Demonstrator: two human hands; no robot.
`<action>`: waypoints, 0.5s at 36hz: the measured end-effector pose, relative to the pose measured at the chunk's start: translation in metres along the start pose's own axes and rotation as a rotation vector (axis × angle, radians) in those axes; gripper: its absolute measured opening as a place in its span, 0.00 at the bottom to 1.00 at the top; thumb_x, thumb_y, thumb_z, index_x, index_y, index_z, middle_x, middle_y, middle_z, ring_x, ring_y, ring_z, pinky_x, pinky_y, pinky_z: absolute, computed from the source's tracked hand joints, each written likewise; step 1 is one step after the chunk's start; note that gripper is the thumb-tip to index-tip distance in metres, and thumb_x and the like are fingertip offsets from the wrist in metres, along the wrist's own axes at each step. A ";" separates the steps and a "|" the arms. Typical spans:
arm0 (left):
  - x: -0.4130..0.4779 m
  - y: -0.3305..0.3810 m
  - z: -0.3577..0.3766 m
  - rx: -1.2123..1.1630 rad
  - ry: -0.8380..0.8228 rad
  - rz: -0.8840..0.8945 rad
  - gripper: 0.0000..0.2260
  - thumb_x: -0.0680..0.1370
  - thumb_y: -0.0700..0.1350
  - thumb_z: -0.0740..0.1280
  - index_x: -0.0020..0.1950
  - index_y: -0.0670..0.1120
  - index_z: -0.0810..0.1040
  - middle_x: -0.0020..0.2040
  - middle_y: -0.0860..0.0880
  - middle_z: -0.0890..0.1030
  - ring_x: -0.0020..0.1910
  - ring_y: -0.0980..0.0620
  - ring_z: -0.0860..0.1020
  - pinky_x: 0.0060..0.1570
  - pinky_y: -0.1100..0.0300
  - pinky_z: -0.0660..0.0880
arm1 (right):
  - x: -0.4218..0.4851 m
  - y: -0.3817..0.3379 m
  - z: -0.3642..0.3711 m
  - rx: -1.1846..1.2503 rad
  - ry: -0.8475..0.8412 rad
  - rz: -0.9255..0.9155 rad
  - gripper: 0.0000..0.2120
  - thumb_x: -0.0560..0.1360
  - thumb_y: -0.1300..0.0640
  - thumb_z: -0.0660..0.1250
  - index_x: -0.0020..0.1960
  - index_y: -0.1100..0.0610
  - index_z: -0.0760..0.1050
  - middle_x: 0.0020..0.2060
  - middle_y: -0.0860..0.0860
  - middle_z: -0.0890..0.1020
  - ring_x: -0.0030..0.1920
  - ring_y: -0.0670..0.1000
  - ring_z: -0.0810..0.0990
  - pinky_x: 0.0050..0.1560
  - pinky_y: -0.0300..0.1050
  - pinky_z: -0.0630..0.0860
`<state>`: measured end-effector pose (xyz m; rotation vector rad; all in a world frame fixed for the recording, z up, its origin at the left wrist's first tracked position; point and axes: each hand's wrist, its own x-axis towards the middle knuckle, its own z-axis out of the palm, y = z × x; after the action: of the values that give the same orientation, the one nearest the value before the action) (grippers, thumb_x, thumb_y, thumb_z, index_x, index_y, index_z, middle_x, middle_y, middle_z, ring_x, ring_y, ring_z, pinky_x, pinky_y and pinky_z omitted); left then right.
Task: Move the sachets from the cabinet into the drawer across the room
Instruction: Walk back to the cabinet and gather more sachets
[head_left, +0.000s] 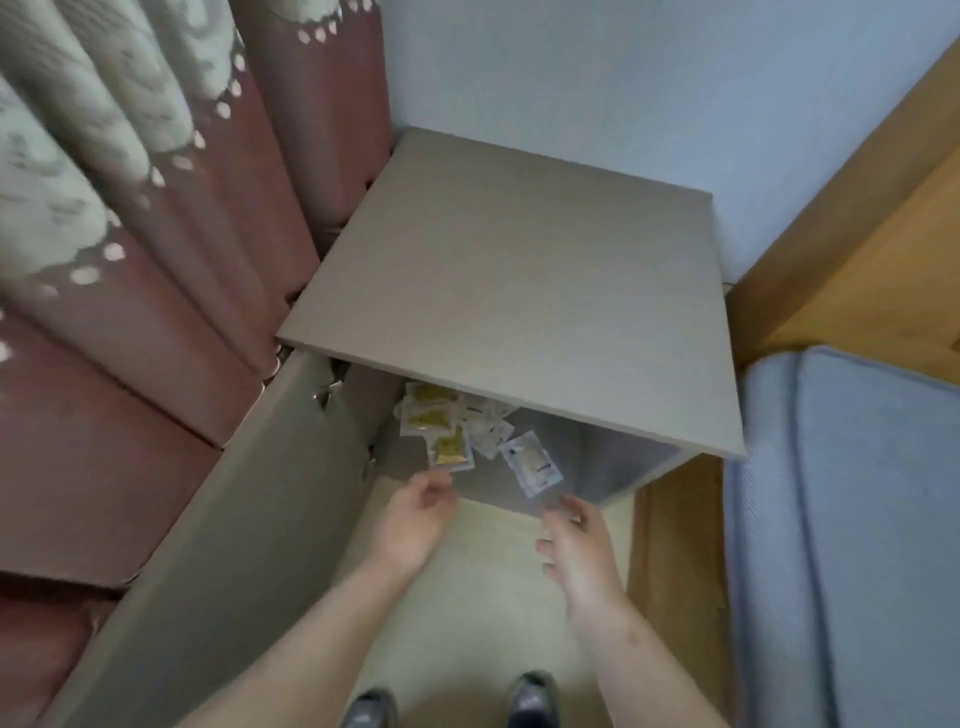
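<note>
A low grey cabinet (509, 291) stands below me with its door (218, 519) swung open to the left. Several sachets lie in a loose pile on its inner shelf: yellow-printed ones (434, 418) at the left, a white and blue one (531, 463) nearer the front edge. My left hand (415, 514) reaches toward the shelf's front, fingers apart, just short of the yellow sachets and holding nothing. My right hand (574, 535) hovers at the shelf's front edge below the white sachet, fingers spread and empty. The back of the shelf is hidden under the cabinet top.
Red and cream curtains (130, 234) hang close on the left, behind the open door. A blue mattress (841, 519) on a wooden bed frame (852, 218) lies on the right. Pale floor and my two shoes (532, 696) show below.
</note>
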<state>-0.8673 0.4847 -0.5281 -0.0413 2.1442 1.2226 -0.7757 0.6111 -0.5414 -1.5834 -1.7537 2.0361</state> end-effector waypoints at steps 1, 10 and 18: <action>0.022 -0.013 0.010 0.012 0.005 -0.009 0.11 0.79 0.38 0.62 0.61 0.40 0.76 0.56 0.42 0.79 0.52 0.49 0.76 0.37 0.72 0.66 | 0.028 0.016 0.003 -0.029 -0.007 0.000 0.12 0.76 0.59 0.63 0.58 0.53 0.68 0.41 0.52 0.74 0.39 0.50 0.73 0.40 0.41 0.68; 0.205 -0.132 0.079 0.190 0.004 0.070 0.13 0.79 0.39 0.62 0.63 0.42 0.74 0.59 0.40 0.78 0.59 0.42 0.76 0.55 0.58 0.71 | 0.240 0.136 0.051 -0.195 0.015 -0.089 0.16 0.73 0.58 0.66 0.59 0.56 0.69 0.35 0.50 0.73 0.35 0.50 0.71 0.37 0.42 0.65; 0.313 -0.204 0.106 0.616 0.083 0.299 0.19 0.79 0.44 0.61 0.70 0.48 0.68 0.68 0.46 0.70 0.67 0.46 0.68 0.63 0.56 0.68 | 0.352 0.172 0.073 -0.668 0.079 -0.359 0.18 0.75 0.55 0.63 0.65 0.51 0.70 0.63 0.54 0.73 0.63 0.57 0.71 0.61 0.46 0.68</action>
<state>-0.9877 0.5403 -0.8930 0.5154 2.5769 0.6658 -0.8998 0.7008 -0.9089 -1.2764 -2.6177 1.2752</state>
